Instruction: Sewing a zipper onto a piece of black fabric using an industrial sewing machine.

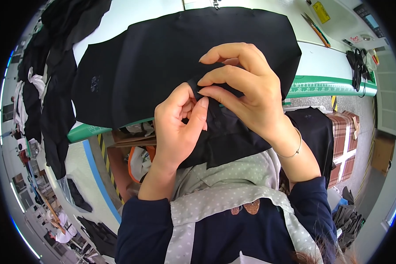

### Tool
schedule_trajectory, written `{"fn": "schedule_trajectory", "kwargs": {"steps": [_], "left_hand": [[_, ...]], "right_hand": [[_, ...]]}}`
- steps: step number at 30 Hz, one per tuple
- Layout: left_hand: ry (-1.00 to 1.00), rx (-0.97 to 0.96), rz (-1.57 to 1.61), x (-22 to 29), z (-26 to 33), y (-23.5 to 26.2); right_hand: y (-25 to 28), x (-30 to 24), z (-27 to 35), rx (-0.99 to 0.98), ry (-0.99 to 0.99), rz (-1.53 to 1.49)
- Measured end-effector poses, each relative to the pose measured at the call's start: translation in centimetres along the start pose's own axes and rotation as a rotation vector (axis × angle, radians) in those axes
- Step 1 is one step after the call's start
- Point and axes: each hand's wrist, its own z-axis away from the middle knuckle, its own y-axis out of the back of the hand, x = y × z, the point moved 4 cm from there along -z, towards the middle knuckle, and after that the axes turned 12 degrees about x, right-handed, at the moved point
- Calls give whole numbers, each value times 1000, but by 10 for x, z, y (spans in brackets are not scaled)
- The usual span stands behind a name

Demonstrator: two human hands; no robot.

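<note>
Black cloth (167,57) spreads over the white tabletop (323,61), upper middle of the frame; a darker bunch of folds (233,136) hangs below my fingers, over the lap side. I cannot tell whether folds and panel are one piece.

Left hand (174,125), centre: fingers curled, thumb brought in against them, apparently closed on the edge of the black cloth. Right hand (255,90), just right of it: thumb and index nearly meet at a narrow dark strip (195,87), a small gap between the tips; the other fingers arch loosely. Whether the right tips grip the strip, I cannot tell: dark on dark.

Method, my judgement: keep the left pinch firm and close to the working spot, let the right tips do the fine work, hold the strip flat without stretching it. Leave slack in the folds so their weight does not drag on the edge.

Orientation: the panel's long axis runs left to right, rising slightly toward upper right. Its narrower end, with a small pale mark (94,83), points left; the broader end points right.
</note>
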Motion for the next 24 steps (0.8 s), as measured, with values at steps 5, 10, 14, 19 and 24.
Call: {"fn": "schedule_trajectory", "kwargs": {"steps": [5,10,14,19,24], "left_hand": [[-37,-39,-75,-9,0,2],[-45,-75,-31,-1,3,-2],[-59,-92,-109,-7,-5,6],[294,-335,648,-22,-6,0],[628,-498,948,-27,7,-17]], "right_hand": [[-4,2,0,-62,-54,4],[-4,4,7,-143,-152,-144],[14,21,16,65,-690,-875],[14,34,16,-69,-583,-561],[-8,16,14,-171,-692,-834]]}}
